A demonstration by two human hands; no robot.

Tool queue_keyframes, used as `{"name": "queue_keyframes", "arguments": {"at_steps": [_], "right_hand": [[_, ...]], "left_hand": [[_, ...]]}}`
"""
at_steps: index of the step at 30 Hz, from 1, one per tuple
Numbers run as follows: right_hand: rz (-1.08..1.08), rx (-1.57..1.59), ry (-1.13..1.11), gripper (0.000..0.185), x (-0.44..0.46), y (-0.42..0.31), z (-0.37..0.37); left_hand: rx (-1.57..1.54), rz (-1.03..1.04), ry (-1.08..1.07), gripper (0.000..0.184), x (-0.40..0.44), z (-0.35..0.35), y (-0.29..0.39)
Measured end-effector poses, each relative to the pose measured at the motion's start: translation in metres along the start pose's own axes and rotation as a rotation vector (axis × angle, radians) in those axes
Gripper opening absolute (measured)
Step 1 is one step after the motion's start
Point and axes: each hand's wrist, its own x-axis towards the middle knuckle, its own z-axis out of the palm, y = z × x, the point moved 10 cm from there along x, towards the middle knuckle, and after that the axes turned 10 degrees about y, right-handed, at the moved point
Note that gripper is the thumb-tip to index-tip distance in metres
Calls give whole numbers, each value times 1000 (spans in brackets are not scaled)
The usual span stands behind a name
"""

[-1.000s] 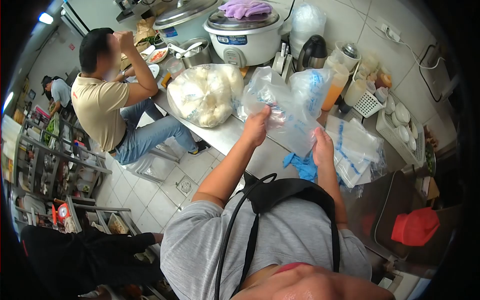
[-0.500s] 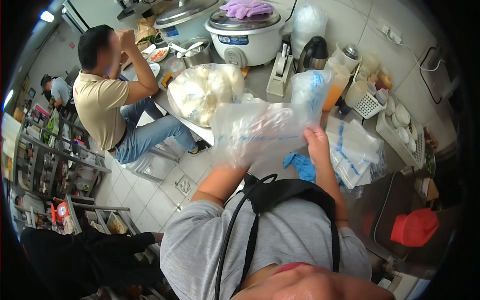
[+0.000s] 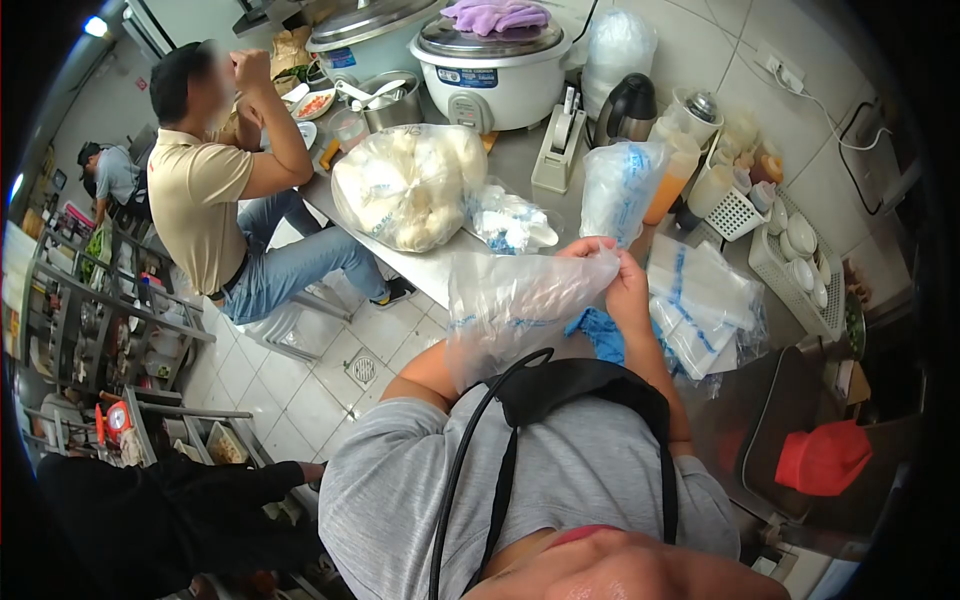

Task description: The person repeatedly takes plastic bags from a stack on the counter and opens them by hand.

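The held bag (image 3: pixel 520 305) is thin, see-through plastic, glossy and creased. The tabletop (image 3: pixel 515 165) is smooth metal with a dull sheen. By its left edge, the bulging bag (image 3: pixel 410 190) is clear, shiny plastic film. The cooker (image 3: pixel 490 90) has a smooth, glossy white body and a polished metal lid (image 3: pixel 487 38), topped by soft, matt lilac cloth (image 3: pixel 495 14). The basket (image 3: pixel 728 212) is white plastic; the wall tiles (image 3: pixel 800 160) look smooth, faintly glossy.

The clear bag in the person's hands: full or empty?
Empty, it seems: the clear bag hangs limp, with no contents visible inside.
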Motion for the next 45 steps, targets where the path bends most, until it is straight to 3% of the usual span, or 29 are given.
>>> {"name": "queue_keyframes", "arguments": {"at_steps": [4, 11, 18, 21, 24, 25, 28, 31, 34, 37, 40, 41, 45], "right_hand": [[57, 114, -5, 5, -2, 13, 0], [111, 72, -4, 9, -3, 32, -9], [73, 65, 17, 12, -3, 22, -12], [299, 418, 133, 12, -1, 28, -20], [357, 674, 127, 14, 2, 13, -12], [356, 737, 41, 13, 4, 16, -11], [449, 719, 122, 12, 1, 13, -9], [415, 767, -102, 20, -1, 31, -5], [611, 653, -55, 29, -12, 47, -3], [862, 737, -241, 34, -44, 47, 24], [955, 683, -369, 34, -67, 66, 36], [940, 594, -445, 34, -71, 67, 40], [808, 876, -501, 36, -63, 40, 41]], "left_hand": [[28, 247, -142, 22, -11, 12, 27], [-247, -104, 59, 11, -3, -25, 11], [-259, -215, 138, 11, -22, -57, 7], [-244, -224, 151, 11, -25, -58, 4], [-217, -214, 152, 11, -27, -53, 3], [-213, -211, 153, 11, -26, -53, 3], [-211, -211, 159, 11, -25, -54, 6], [-219, -217, 168, 11, -25, -59, 9], [-236, -222, 188, 11, -30, -71, 14], [-253, -238, 208, 11, -32, -80, 14], [-254, -246, 217, 11, -35, -84, 13], [-252, -252, 222, 11, -36, -84, 10], [-254, -267, 225, 11, -35, -86, 11]]}}
